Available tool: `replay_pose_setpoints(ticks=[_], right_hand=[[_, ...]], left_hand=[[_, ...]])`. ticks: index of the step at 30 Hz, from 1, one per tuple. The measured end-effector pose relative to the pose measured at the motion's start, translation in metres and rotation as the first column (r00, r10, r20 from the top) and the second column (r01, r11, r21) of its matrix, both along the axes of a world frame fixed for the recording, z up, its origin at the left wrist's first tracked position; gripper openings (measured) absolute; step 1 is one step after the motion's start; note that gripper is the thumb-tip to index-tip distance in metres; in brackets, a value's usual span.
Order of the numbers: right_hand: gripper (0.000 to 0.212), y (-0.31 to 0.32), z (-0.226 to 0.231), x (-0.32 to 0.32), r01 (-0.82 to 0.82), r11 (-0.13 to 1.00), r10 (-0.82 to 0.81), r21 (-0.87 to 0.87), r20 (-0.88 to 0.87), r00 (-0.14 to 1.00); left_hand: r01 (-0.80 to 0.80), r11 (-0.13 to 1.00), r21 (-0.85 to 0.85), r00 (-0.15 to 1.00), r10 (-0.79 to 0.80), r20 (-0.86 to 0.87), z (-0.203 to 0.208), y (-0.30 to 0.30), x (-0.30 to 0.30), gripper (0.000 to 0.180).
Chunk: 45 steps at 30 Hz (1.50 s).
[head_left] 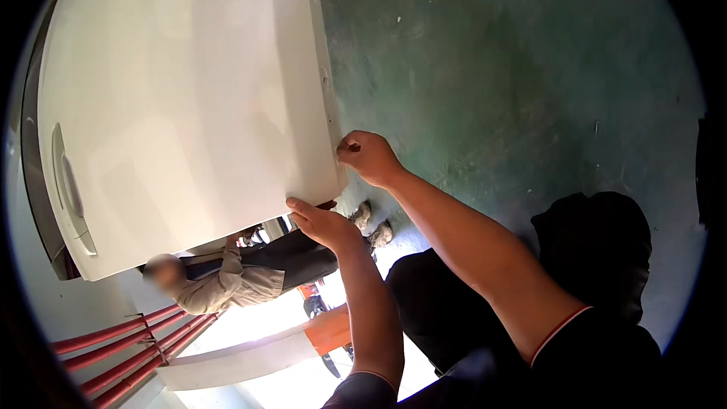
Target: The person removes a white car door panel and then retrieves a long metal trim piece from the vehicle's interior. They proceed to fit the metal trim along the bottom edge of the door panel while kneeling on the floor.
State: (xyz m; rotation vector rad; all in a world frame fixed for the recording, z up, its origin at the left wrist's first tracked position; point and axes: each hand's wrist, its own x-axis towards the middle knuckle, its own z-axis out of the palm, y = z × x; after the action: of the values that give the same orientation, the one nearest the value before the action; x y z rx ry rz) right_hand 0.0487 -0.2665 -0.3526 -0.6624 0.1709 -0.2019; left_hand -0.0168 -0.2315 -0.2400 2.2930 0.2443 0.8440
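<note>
A white car door [174, 106] fills the left of the view, its long handle [68, 182] near the far left edge. My left hand [324, 226] holds the door's near corner, the thumb on the white outer face and the other fingers partly hidden behind the edge. Just to the right and farther off, my right hand [369, 157] is closed in a pinch against the door's narrow right-hand edge. Whatever lies between its fingertips is too small to make out.
Past the door's near edge stands another person [250, 265] in a light jacket and dark trousers. Red pipes [129, 344] run at lower left, beside a pale curved panel [242, 363] with an orange part. Green floor [492, 68] spreads to the right; my dark-clothed knees [598, 250] are below it.
</note>
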Motion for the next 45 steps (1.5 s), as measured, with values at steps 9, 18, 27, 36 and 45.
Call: replay_pose_setpoints(ticks=[9, 18, 27, 36, 45], right_hand=[[0.019, 0.003, 0.009, -0.015, 0.134, 0.984, -0.141, -0.115, -0.051, 0.989], [0.022, -0.010, -0.003, -0.007, 0.046, 0.970, -0.029, -0.237, 0.075, 0.997], [0.026, -0.002, -0.007, -0.001, -0.076, 0.995, 0.072, 0.070, 0.051, 0.996], [0.019, 0.028, -0.022, -0.015, -0.138, 0.905, 0.142, 0.403, 0.021, 0.990], [0.025, 0.009, -0.009, -0.021, -0.072, 0.985, 0.061, 0.156, 0.074, 0.995]], left_hand=[[0.006, 0.999, 0.050, 0.999, -0.008, 0.045, -0.001, -0.006, -0.001, 0.062], [0.029, 0.996, 0.087, 0.996, -0.036, 0.080, -0.004, -0.010, 0.001, 0.065], [0.016, 0.994, 0.111, 1.000, -0.018, 0.016, -0.004, 0.001, 0.002, 0.062], [0.012, 0.987, 0.159, 1.000, -0.015, 0.023, -0.005, -0.006, -0.002, 0.070], [0.062, 0.986, 0.155, 0.995, -0.073, 0.065, -0.007, 0.004, 0.004, 0.072]])
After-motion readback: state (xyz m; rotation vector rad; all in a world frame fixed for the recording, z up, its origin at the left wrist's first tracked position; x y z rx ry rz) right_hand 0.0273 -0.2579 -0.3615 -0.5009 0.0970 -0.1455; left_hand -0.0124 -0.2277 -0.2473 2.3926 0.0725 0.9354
